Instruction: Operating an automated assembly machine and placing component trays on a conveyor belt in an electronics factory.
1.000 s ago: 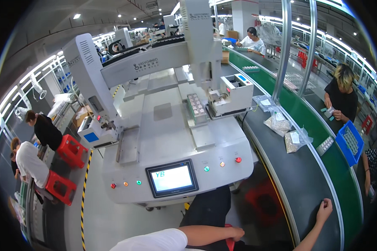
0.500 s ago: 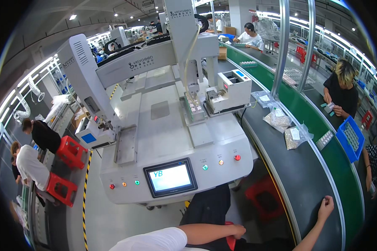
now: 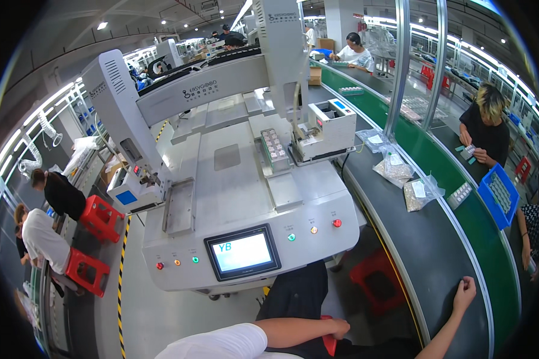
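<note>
Left hand [image 3: 340, 328] low at lap, fingers curled against red stool [image 3: 329, 342] edge; grasp unclear. Right hand [image 3: 465, 293] closed loosely, resting on dark conveyor belt [image 3: 437, 251]. Parts bags [image 3: 422, 192] lie farther up belt, nearer right hand.

The person wore a white short-sleeved shirt, its soft cotton-like sleeve ending above the left elbow at the near edge of the view and wrinkled into loose folds. Below the sleeve the left forearm was bare down to the left hand [image 3: 339, 328], with no watch, band or glove visible. The right forearm was also bare up to the right hand [image 3: 465, 293], without rings or a glove. Dark trousers covered the lap
</note>
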Available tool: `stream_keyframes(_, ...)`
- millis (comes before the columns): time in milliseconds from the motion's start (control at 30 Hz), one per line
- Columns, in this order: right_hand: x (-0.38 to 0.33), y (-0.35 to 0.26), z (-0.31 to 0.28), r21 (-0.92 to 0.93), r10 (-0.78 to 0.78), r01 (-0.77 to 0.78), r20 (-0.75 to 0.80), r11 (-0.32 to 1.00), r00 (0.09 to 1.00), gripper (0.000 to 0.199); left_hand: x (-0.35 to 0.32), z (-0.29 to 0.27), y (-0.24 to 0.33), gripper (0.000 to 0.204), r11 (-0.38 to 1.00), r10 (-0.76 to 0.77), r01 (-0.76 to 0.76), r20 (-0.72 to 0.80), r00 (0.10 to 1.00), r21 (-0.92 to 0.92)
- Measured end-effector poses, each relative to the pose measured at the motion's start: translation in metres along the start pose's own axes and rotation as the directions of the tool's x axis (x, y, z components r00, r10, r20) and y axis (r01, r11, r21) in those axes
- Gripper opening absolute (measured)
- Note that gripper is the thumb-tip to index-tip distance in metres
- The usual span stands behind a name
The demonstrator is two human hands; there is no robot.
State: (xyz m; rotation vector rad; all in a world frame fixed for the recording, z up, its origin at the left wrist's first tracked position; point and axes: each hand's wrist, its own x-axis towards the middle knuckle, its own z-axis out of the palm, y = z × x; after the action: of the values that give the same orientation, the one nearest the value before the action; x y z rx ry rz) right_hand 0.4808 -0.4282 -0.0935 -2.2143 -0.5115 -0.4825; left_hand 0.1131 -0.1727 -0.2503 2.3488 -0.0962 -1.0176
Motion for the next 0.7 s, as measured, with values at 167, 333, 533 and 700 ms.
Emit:
stream_keyframes(167, 0.000, -0.001, 0.000, 0.008, -0.016, 0.016, -0.011, 1.000, 1.000, 0.010, 0.005, 0.006, -0.003, 0.044, 1.000, -0.013, 0.014, -0.008, 1.000, 0.013)
stream_keyframes(333, 0.000, -0.002, 0.002, 0.017, -0.016, 0.016, -0.014, 1.000, 1.000, 0.009, 0.008, 0.007, -0.004, 0.045, 0.999, -0.030, 0.029, 0.018, 0.999, 0.034)
stream_keyframes(533, 0.000, 0.000, 0.000, 0.013, -0.003, 0.003, -0.003, 1.000, 1.000, 0.008, 0.001, 0.002, 0.001, 0.044, 0.999, -0.044, 0.043, 0.018, 0.999, 0.026)
stream_keyframes(700, 0.000, -0.002, 0.001, 0.016, -0.004, 0.004, -0.007, 1.000, 1.000, 0.009, -0.002, 0.000, 0.002, 0.043, 0.999, -0.025, 0.025, -0.007, 1.000, 0.020)
